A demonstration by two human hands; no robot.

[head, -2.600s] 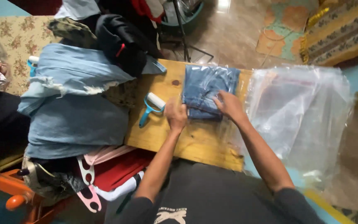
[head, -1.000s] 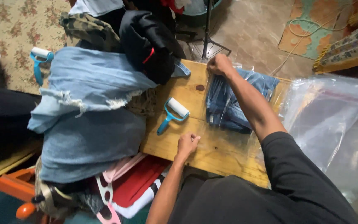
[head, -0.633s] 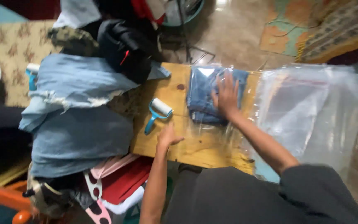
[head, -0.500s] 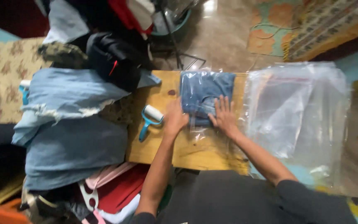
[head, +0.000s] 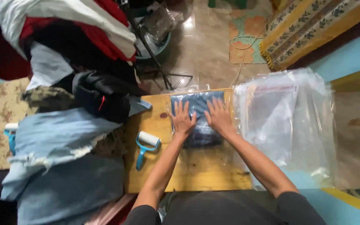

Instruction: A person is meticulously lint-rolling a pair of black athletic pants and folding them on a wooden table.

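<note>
Seen from above, both hands lie flat, fingers spread, gripping nothing. The left hand (head: 183, 120) and right hand (head: 218, 116) press side by side on folded blue jeans in a clear plastic bag (head: 197, 109) at the far edge of the wooden tabletop (head: 196, 171). A lint roller (head: 145, 144) lies left; a stack of plastic bags (head: 288, 121) overhangs the right edge.

Blue-handled lint roller (head: 146, 143) on wooden table (head: 196, 171), denim pile (head: 59, 162) beside it, stacked clear plastic bags (head: 288, 125), tiled floor (head: 209, 46)
</note>
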